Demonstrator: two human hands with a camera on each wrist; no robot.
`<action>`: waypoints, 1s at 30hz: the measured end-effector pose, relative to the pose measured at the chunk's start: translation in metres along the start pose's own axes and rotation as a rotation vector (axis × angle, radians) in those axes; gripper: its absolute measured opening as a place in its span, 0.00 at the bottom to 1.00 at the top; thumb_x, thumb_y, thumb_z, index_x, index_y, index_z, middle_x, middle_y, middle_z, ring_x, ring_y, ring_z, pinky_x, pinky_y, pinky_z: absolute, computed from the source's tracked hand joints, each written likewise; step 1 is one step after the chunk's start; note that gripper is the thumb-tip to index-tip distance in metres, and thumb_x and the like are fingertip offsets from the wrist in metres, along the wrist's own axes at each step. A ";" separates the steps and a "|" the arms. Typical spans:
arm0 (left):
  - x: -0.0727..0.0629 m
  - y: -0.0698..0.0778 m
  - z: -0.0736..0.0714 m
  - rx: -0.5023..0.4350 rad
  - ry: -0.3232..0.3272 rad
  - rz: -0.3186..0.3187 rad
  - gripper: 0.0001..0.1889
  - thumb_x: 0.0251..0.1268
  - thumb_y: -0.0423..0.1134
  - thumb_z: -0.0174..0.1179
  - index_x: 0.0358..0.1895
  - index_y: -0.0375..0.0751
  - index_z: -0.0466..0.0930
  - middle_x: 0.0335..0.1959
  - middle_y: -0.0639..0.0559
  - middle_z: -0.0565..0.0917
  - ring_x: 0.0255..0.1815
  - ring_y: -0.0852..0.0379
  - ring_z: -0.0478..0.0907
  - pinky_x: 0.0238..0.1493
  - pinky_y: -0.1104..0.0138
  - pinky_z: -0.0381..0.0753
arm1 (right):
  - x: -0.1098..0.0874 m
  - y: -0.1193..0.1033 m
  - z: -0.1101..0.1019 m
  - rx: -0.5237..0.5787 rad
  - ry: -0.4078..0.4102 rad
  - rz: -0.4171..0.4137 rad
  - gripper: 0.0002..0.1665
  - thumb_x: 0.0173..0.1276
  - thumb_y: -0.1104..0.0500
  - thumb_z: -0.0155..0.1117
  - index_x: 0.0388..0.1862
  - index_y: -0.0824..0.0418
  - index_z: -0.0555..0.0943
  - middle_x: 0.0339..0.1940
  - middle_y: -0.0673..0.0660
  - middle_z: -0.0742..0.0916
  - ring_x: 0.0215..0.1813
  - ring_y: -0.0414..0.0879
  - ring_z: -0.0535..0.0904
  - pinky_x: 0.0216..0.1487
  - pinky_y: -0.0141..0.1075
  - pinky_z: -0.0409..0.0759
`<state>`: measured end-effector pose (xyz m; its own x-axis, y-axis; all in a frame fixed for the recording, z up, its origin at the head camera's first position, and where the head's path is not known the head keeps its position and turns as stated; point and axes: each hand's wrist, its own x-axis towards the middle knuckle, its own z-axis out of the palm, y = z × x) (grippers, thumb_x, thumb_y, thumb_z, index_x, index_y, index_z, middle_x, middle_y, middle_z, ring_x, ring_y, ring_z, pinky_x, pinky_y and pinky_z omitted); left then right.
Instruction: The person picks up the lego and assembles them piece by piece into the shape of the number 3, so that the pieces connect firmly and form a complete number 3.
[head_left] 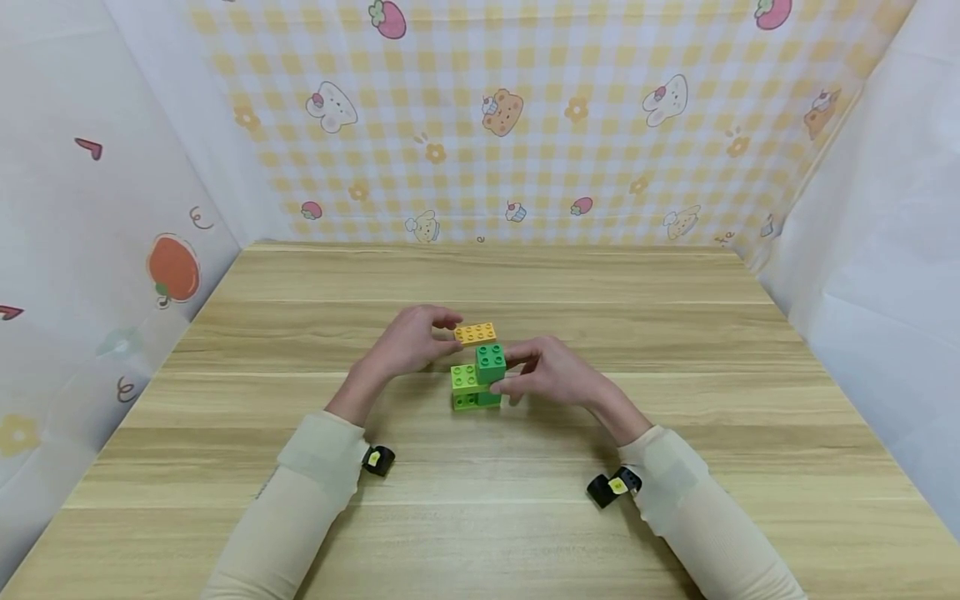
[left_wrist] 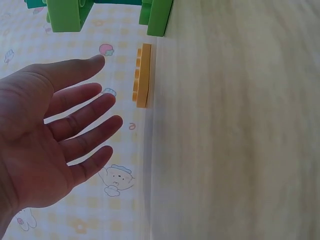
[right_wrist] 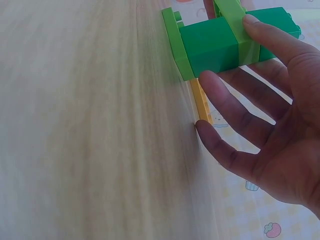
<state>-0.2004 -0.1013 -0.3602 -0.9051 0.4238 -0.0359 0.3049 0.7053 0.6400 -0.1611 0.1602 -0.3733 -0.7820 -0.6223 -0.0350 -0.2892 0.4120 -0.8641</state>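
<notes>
- Green block stack (head_left: 477, 382) on the desk (head_left: 480, 508), dark green block (head_left: 491, 358) topmost.
- Right hand (head_left: 557, 372) at the stack's 3 o'clock — grip pinching it.
- Left hand (head_left: 412, 339) at its 10 o'clock — grip apart.
- Yellow brick (head_left: 476, 334) at its 12 o'clock, flat, just beside the left hand.

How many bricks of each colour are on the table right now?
Lime green bricks: 2
Dark green bricks: 2
Yellow-orange brick: 1
Total: 5
</notes>
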 end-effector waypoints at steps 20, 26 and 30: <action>0.015 0.013 -0.001 0.155 -0.049 -0.025 0.28 0.68 0.44 0.72 0.69 0.40 0.80 0.64 0.42 0.85 0.65 0.43 0.80 0.67 0.49 0.78 | -0.001 0.001 -0.001 0.001 -0.001 0.002 0.17 0.70 0.52 0.76 0.56 0.53 0.90 0.45 0.50 0.94 0.33 0.54 0.90 0.30 0.32 0.74; 0.017 0.015 0.002 0.159 -0.075 -0.027 0.28 0.68 0.43 0.71 0.69 0.39 0.80 0.64 0.42 0.85 0.64 0.44 0.80 0.66 0.49 0.78 | -0.001 0.001 -0.001 0.001 -0.004 0.006 0.17 0.70 0.52 0.76 0.55 0.53 0.90 0.45 0.50 0.94 0.33 0.53 0.90 0.32 0.32 0.75; 0.019 0.014 0.004 0.147 -0.082 -0.032 0.28 0.68 0.43 0.72 0.69 0.39 0.80 0.63 0.42 0.85 0.62 0.45 0.81 0.66 0.50 0.78 | -0.001 0.001 0.000 0.001 -0.001 0.008 0.17 0.70 0.52 0.76 0.56 0.53 0.90 0.46 0.50 0.94 0.33 0.53 0.90 0.33 0.33 0.76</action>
<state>-0.2118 -0.0811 -0.3547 -0.8896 0.4406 -0.1206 0.3220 0.7922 0.5184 -0.1604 0.1617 -0.3743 -0.7837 -0.6197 -0.0429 -0.2822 0.4167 -0.8641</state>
